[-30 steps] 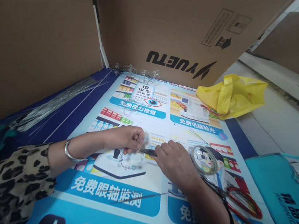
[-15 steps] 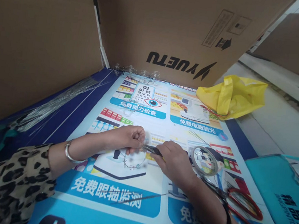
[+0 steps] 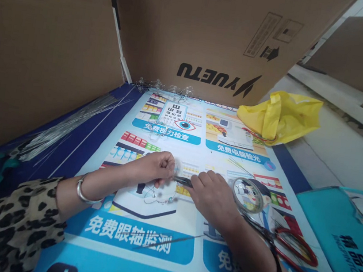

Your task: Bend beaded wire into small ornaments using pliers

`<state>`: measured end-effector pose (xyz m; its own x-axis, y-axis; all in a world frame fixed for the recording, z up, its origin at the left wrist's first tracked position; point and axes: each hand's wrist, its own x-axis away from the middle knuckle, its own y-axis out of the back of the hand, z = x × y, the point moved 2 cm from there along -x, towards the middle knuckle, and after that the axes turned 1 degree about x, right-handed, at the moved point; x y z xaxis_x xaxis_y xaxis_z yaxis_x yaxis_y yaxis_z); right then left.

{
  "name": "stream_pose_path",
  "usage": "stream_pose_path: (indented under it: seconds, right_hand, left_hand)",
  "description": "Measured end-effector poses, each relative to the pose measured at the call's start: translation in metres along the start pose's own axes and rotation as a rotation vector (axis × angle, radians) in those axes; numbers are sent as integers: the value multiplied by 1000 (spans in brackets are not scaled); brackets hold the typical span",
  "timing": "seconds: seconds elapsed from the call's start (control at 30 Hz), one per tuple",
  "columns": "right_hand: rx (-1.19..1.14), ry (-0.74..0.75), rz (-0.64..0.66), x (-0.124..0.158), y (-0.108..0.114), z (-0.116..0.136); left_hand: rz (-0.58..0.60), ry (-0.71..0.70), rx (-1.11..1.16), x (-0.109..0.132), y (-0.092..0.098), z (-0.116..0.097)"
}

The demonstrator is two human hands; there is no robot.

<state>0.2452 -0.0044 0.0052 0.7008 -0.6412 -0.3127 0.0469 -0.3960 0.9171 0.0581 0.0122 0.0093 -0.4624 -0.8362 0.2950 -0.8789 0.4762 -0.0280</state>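
Note:
My left hand [image 3: 159, 168] is closed in a pinch on a thin beaded wire. A loop of this beaded wire [image 3: 162, 201], with small clear and bluish beads, hangs below the fingers. My right hand [image 3: 211, 198] grips a pair of pliers [image 3: 182, 180], whose dark jaws reach to the left fingertips. Whether the jaws bite the wire cannot be made out. Just above the pinch shows a blurred, see-through round shape [image 3: 178, 167].
A roll of clear tape [image 3: 247, 195] and red-handled scissors [image 3: 297, 247] lie by my right forearm. Wire strands [image 3: 69, 125] are at left; wire-and-bead pieces [image 3: 174, 89] line the cardboard box [image 3: 215, 33]. A yellow bag [image 3: 279, 117] and teal bag [image 3: 332, 231] are at right.
The beaded loop has swung and sits slightly differently under my left hand. Both hands keep nearly the same place, and the whole view has shifted a little.

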Motion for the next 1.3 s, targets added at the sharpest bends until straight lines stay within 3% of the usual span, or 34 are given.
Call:
stream_pose_path:
  seconds: [0.43,0.77,1.3]
  right_hand:
    - [-54,-11,-17,1,-2,0]
    - [-199,-133,5,2,-7,-1]
    - [-129,-132,50,1,-8,-4]
  left_hand:
    - [14,-20,-2,0,0,-1]
    - [15,-41,17,-1,2,3]
    - [-8,14,-11,2,-1,-6]
